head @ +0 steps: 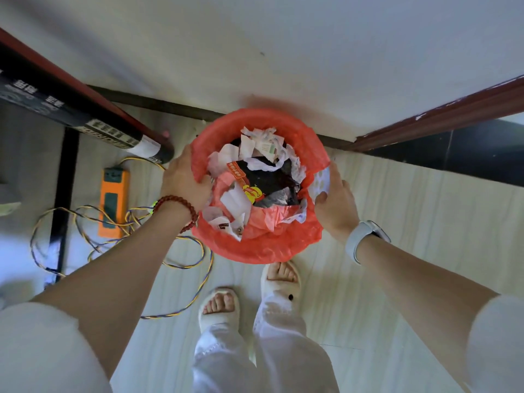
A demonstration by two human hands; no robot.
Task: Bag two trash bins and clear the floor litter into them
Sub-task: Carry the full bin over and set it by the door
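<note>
A round trash bin lined with a red plastic bag (255, 248) stands on the floor by the wall, just ahead of my feet. It is filled with crumpled white paper, red wrappers and a black bag (269, 180). My left hand (185, 180) grips the left rim of the red bag, its fingers curled over the edge. At the right rim my right hand (334, 202) pinches a white sheet with pale round spots (321, 180) against the bag.
An orange power strip (113, 199) and a loose loop of yellow-blue cable (181, 263) lie on the floor to the left. A black table leg (63, 194) and a dark cardboard tube (85, 120) stand at far left. A brown door frame (442, 114) runs at right.
</note>
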